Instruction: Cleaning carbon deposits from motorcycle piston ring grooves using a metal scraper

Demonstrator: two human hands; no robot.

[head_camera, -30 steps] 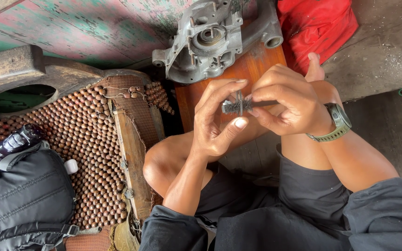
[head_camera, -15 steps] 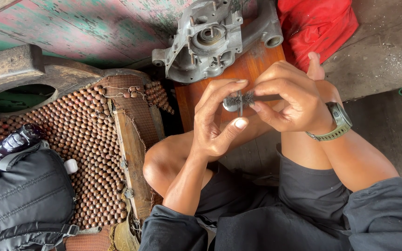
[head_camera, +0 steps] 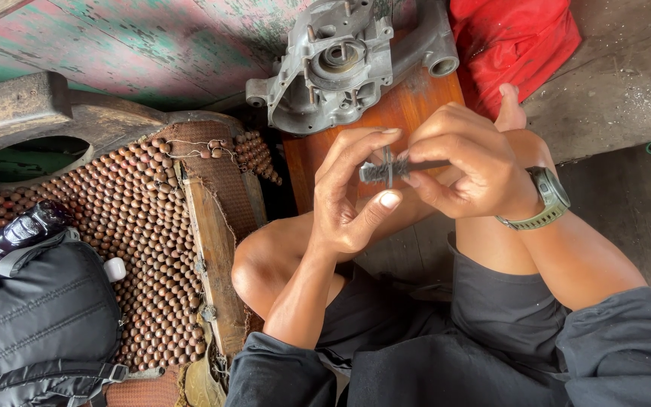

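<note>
I see my right hand [head_camera: 469, 169] pinching a dark shaft [head_camera: 401, 167] level w/ left fingers [head_camera: 367, 151] gripping its tip, steadying it above the casing [head_camera: 340, 64].

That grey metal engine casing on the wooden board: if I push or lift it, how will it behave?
The engine casing looks like thick cast metal, so probably heavy and rigid. Its broad body rests on the wooden board, so it should slide rather than roll. Protruding lugs may snag.

wall [head_camera: 152, 38] – peeling green-pink paint | floor [head_camera: 627, 83] – worn grey boards | daylight
</note>
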